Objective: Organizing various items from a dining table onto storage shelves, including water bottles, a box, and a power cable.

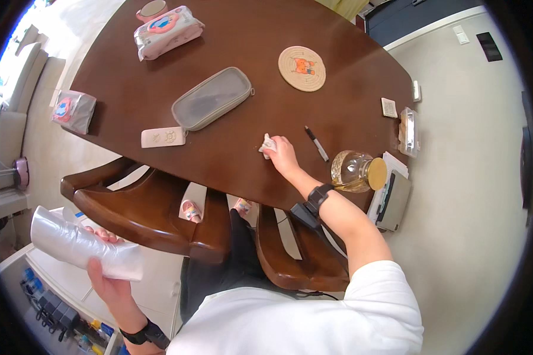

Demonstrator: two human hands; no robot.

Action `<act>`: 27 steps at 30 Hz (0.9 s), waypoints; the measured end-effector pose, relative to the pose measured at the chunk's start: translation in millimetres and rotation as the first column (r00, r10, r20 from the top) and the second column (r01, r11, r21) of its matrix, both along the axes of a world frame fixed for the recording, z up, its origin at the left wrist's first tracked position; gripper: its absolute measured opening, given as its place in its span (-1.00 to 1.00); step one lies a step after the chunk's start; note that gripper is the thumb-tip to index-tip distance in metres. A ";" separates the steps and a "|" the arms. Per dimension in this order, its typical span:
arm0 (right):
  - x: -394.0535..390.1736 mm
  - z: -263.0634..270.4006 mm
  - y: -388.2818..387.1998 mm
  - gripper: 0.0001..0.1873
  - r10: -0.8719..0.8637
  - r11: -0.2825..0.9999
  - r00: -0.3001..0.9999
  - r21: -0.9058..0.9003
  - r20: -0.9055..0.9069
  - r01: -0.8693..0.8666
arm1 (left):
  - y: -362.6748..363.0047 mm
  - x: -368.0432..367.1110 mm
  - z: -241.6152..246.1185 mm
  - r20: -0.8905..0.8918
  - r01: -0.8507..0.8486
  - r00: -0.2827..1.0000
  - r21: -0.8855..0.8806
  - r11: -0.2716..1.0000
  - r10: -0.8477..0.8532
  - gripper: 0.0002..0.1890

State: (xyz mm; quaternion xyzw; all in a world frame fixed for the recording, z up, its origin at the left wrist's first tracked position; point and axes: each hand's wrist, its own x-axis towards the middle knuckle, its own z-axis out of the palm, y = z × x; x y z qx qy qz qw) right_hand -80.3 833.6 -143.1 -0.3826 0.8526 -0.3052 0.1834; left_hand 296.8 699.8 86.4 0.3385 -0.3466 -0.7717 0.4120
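My left hand [109, 270] is wrapped around a roll of clear plastic bags [86, 248], held off the table at the lower left. With the fingers of my right hand [284, 155] I pinch a crumpled white tissue [267, 145] against the dark wooden table [231, 159]. A black and white marker pen [316, 143] lies to the right of that hand. Up and to its left are a grey mesh zip case [213, 98] and a white remote control [163, 137]. A round woven coaster [302, 69] with an orange animal picture lies farther back.
Wipes packs [169, 33] [73, 112] sit at the left, near a pink cup [153, 9]. A glass jug [352, 171] with a gold lid, papers [393, 164], a clear plastic box [408, 132] and a small white packet [388, 108] line the right edge. Wooden chairs [137, 211] stand against the near edge.
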 end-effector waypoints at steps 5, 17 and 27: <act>40.5 3.9 -34.4 -0.74 0.089 0.995 0.995 -0.036 -0.055 -0.091 | 5.7 5.2 3.2 0.010 -0.038 0.999 -0.007 0.999 0.038 -0.42; 38.0 23.1 -23.6 -0.78 -0.024 0.985 0.998 -0.171 0.060 0.034 | 15.2 26.7 25.1 0.007 -0.080 0.997 -0.098 0.992 0.081 -0.43; 95.8 274.6 14.5 -0.77 0.122 0.564 0.701 -0.630 0.703 0.534 | -62.6 104.6 26.7 -0.040 -0.046 0.998 -0.133 0.990 0.041 -0.46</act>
